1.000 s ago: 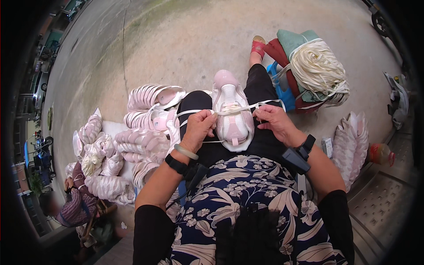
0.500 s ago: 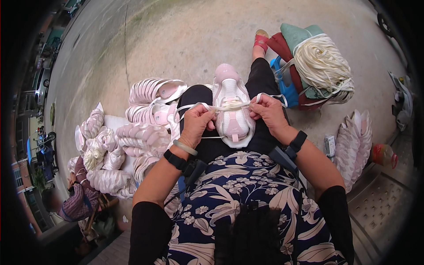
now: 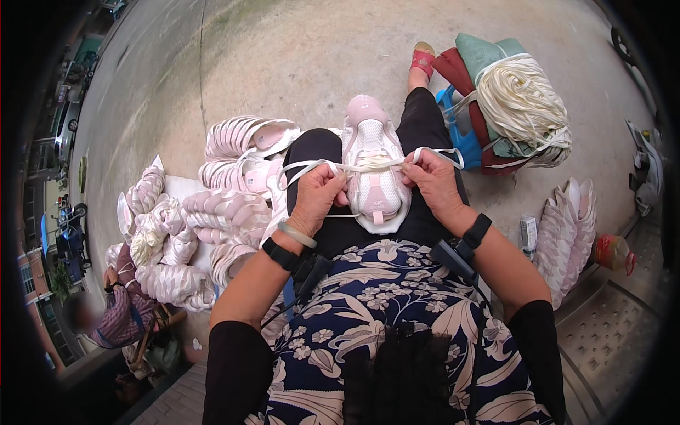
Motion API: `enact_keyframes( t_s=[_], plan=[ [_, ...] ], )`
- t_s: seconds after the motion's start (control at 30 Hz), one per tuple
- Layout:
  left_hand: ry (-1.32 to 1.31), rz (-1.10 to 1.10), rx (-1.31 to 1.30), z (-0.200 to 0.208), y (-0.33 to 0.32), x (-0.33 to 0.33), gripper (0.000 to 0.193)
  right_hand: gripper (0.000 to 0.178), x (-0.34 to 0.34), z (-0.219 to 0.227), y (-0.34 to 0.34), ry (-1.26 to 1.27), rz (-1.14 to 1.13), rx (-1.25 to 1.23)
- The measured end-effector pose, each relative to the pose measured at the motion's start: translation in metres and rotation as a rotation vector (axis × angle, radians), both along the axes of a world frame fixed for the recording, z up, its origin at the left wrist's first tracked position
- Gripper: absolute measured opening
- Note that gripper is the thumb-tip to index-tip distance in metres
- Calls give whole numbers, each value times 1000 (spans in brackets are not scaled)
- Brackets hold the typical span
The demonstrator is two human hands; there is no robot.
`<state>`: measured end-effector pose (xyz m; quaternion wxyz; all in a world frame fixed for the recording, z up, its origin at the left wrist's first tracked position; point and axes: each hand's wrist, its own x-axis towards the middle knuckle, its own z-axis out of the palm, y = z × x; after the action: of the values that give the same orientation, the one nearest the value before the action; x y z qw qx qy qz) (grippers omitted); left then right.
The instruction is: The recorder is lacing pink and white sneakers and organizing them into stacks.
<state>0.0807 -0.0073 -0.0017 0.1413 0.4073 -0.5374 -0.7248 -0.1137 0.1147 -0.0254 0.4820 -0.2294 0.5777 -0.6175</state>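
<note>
A pink and white shoe upper (image 3: 367,138) lies across my lap between my thighs, its rounded toe pointing away from me and its pull tab toward me. Over its opening stretches a white shoelace (image 3: 368,167), crossed or twisted near the middle. My left hand (image 3: 320,193) pinches one side of the lace between thumb and fingers, at the shoe's left. At its right, my right hand (image 3: 430,180) pinches the other side. Loose lace loops stick out beyond both hands. Whether the lace forms a finished knot, I cannot tell.
Nested stacks of pink and white shoe uppers (image 3: 227,216) lie at my left, another stack (image 3: 564,244) at my right. A bundle of cream laces (image 3: 520,95) rests on cloth over a blue stool (image 3: 465,145). A bottle (image 3: 613,253) stands far right; a person (image 3: 127,308) sits far left.
Both hands keep their pinch on the lace, which still spans the shoe upper. The view has shifted slightly, and the person at far left has moved a little.
</note>
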Motion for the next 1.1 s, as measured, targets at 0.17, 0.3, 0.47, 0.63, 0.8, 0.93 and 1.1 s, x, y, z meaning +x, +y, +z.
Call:
enact_keyframes(
  t_s=[0.17, 0.3, 0.47, 0.63, 0.8, 0.93, 1.1],
  plan=[
    [10, 25, 4, 1, 1, -1, 12, 6, 0, 1, -4, 263, 50, 8],
    [39, 24, -30, 3, 2, -1, 12, 11, 4, 7, -11, 934, 74, -173],
    [69, 57, -60, -3, 3, -4, 10, 15, 6, 6, -15, 1079, 124, -208],
    [51, 30, -63, -9, 3, -4, 11, 20, 2, 1, -8, 683, 141, 37],
    [37, 26, -75, -9, 4, -5, 12, 27, 0, 7, 0, 646, 186, 101],
    [-15, -17, -113, -9, 1, -5, 12, 33, 1, 26, 2, 818, 376, 159],
    [-102, -168, -648, -3, -10, -14, 13, 54, 6, 36, 7, 1199, 585, 320]
  ],
)
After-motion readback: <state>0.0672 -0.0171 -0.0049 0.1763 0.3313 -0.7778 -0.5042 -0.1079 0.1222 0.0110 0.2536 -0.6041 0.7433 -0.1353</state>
